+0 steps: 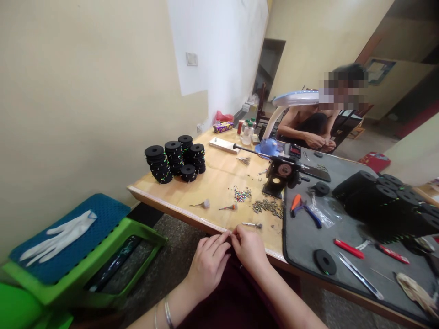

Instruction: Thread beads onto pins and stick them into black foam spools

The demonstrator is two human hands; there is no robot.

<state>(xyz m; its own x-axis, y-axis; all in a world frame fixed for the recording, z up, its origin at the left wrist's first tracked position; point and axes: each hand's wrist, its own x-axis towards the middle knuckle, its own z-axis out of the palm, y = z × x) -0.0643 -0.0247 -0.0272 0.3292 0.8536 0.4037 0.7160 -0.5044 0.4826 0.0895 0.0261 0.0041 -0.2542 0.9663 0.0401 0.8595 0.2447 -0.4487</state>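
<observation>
At the table's front edge, my left hand and my right hand meet fingertip to fingertip. Both are closed in a pinch; whatever lies between the fingertips is too small to make out. Just beyond my right hand lies a small dark-tipped brush-like piece. Further off are a similar piece with an orange band and a pale tufted one. A pile of multicoloured beads and a heap of small dark metal bits lie past them.
Black foam spools stand stacked at the left, with more spools on the grey mat. The mat also holds pliers and tweezers. A black winding device stands mid-table. Another person sits behind a lamp.
</observation>
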